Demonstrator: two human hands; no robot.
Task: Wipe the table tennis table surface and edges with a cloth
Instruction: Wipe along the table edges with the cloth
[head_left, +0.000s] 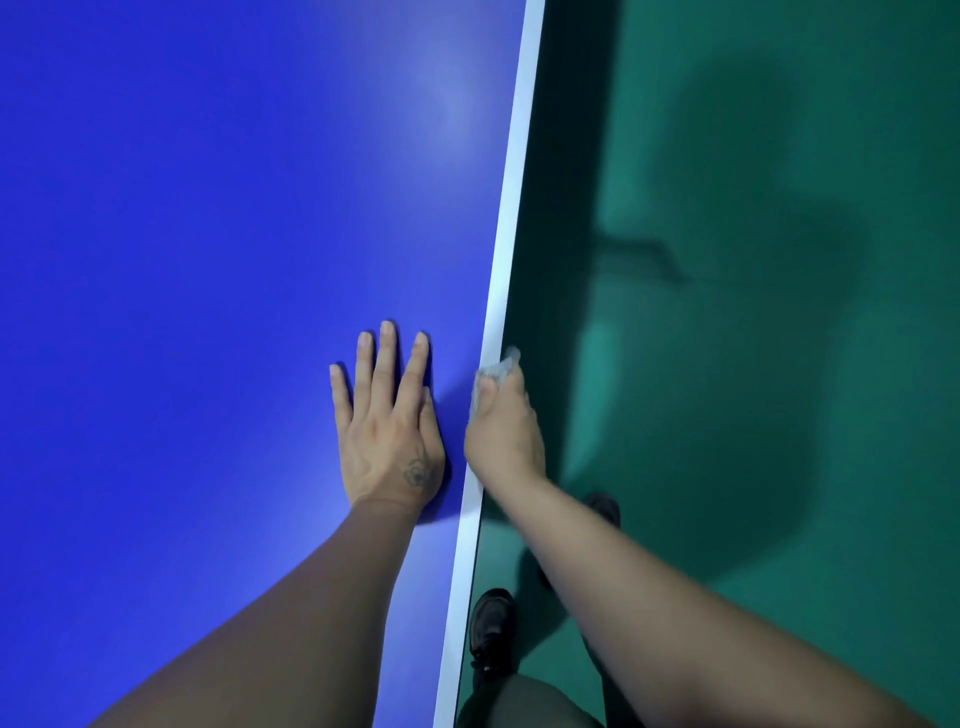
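The blue table tennis table (208, 234) fills the left of the view, and its white edge line (511, 197) runs from top to bottom. My left hand (387, 421) lies flat on the blue surface with fingers straight and spread, close to the edge. My right hand (501, 426) grips a small pale cloth (496, 366) and holds it against the table's edge, thumb on top over the white line, fingers curled down the side. Most of the cloth is hidden inside the hand.
Green floor (779, 364) lies to the right of the table, with my shadow across it. My black shoes (491, 621) stand on the floor right beside the table's edge at the bottom.
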